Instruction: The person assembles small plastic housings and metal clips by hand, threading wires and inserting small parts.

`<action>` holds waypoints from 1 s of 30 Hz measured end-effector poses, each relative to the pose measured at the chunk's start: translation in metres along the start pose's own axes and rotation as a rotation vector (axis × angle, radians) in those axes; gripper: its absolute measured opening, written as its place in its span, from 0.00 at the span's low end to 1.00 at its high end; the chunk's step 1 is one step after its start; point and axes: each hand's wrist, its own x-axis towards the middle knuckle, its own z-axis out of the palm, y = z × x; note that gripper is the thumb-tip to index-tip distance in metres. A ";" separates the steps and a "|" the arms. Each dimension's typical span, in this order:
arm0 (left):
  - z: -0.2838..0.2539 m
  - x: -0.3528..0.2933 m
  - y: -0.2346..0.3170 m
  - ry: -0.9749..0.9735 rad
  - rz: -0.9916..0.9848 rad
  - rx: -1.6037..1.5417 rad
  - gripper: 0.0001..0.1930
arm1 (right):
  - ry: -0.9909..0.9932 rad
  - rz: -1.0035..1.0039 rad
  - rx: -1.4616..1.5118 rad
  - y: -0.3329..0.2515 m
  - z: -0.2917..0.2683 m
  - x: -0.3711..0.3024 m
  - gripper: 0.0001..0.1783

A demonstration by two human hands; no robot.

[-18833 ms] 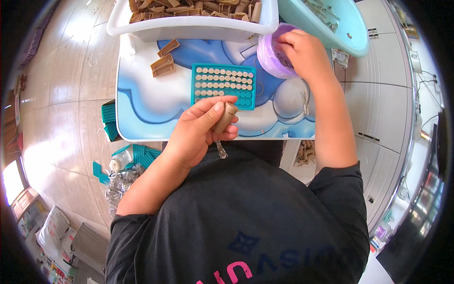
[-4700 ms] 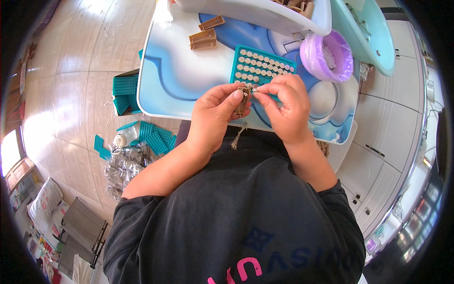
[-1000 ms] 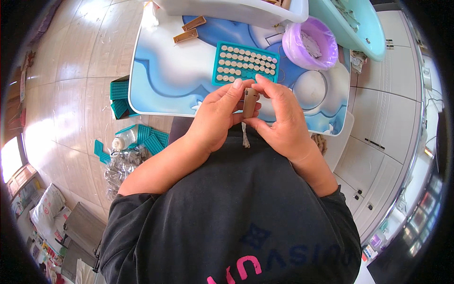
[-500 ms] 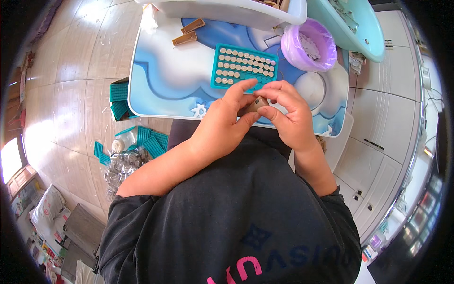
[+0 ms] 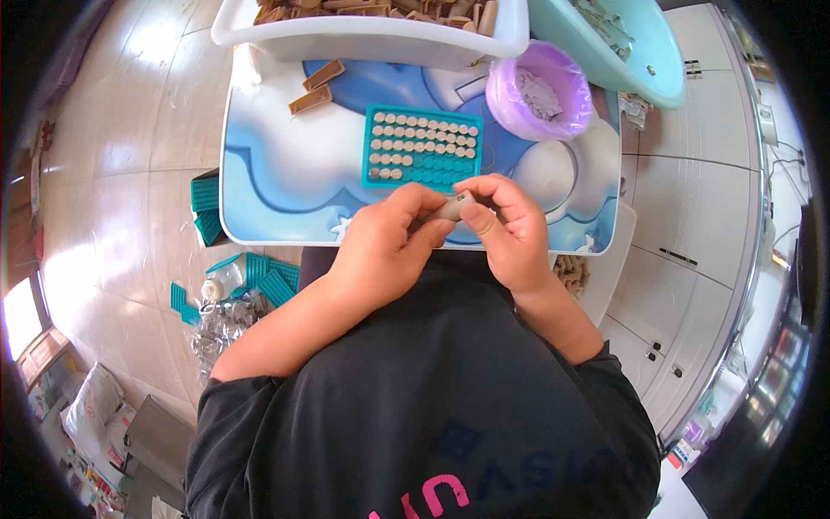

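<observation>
Between both hands is a small tan, block-like plastic piece (image 5: 453, 208) with a dark opening on its end. My left hand (image 5: 376, 251) pinches its left side with thumb and fingertips. At the other end, the thumb and fingers of my right hand (image 5: 512, 233) press on it. Just beyond my fingertips lies a teal tray (image 5: 445, 164) on the table. Rows of small round beige discs (image 5: 424, 134) sit in it, with vacant teal spots at the lower right. Any smaller part inside the held piece is too small to make out.
Two brown elongated pieces (image 5: 309, 99) lie at the table's far left. A white bin (image 5: 372, 36) full of brown pieces stands behind. To the right are a purple lined bucket (image 5: 501, 104) and a turquoise basin (image 5: 596, 73). More teal trays (image 5: 277, 285) lie on the floor.
The held piece has turned, and its dark opening now faces up toward the right thumb. My left index finger has come down onto it. The view has shifted, showing more of the white bin.
</observation>
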 end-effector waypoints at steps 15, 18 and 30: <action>-0.012 0.008 0.013 -0.184 -0.328 -0.735 0.18 | -0.128 -0.076 -1.508 -0.015 -0.084 0.134 0.08; -0.014 0.009 0.007 -0.096 -0.417 -0.770 0.16 | -0.149 -0.018 -1.518 -0.012 -0.084 0.137 0.08; -0.011 0.011 0.002 -0.105 -0.465 -0.953 0.16 | 0.094 -0.176 -0.864 -0.030 -0.082 0.108 0.05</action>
